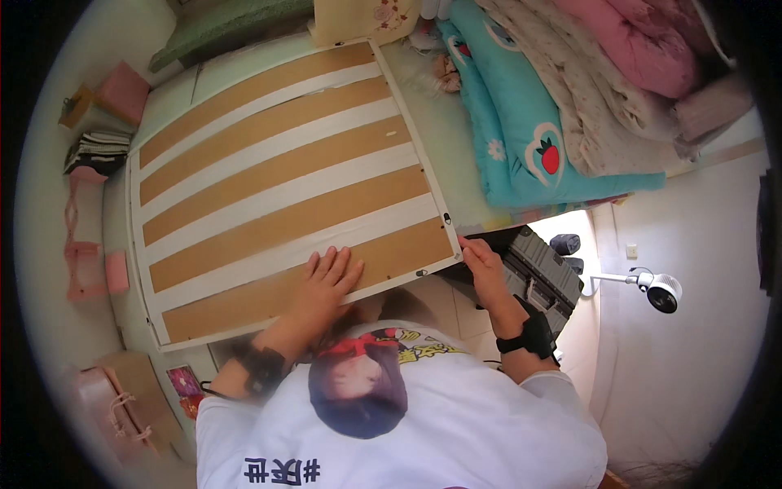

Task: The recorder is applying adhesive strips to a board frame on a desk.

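Note:
A large flat framed panel [301, 175] lies before me, with brown board and white bands across it inside a thin white frame. Small black metal hardware sits along its right and near edges. My left hand [330, 275] rests on the panel near its front edge, fingers stretched out and pressing on the surface, holding nothing. At the near right corner my right hand [484, 265] grips the frame edge, thumb side on top; its other fingertips are partly hidden. Black bands wrap both wrists.
Folded quilts, one turquoise quilt [521, 138] and others cream and pink, lie at the far right. A grey suitcase [542, 269] stands beside my right arm, with a white lamp [658, 289] beyond. Pink boxes [122, 91] and a pink bag [106, 407] are at left.

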A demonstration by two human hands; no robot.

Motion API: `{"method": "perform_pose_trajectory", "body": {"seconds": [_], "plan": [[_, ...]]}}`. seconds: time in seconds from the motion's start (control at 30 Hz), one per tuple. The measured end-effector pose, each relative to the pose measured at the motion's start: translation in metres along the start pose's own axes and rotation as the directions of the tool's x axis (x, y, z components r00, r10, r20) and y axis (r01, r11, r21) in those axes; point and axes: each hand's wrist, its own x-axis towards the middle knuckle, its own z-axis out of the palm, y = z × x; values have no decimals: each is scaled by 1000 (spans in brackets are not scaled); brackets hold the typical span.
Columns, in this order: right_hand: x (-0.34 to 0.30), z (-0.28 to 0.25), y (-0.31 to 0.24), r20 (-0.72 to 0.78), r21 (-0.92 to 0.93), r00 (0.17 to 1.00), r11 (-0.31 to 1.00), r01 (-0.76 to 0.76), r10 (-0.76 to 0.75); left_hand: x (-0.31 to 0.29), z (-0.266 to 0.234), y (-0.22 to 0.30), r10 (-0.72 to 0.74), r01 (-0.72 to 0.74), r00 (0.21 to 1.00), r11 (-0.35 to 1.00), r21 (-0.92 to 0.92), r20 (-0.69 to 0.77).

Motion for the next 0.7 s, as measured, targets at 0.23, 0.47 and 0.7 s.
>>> {"method": "perform_pose_trajectory", "body": {"seconds": [0.23, 0.47, 0.7], "plan": [[32, -20, -15, 271, -253, 957, 967, -37, 108, 4, -18, 11, -73, 73, 995, 997, 0, 71], [163, 23, -4, -26, 138, 958, 948, 287, -286, 9, -6, 26, -190, 182, 973, 981, -73, -134], [256, 87, -55, -78, -263, 988, 958, 110, -134, 12, -12, 19, -169, 156, 983, 975, -155, -74]]}}
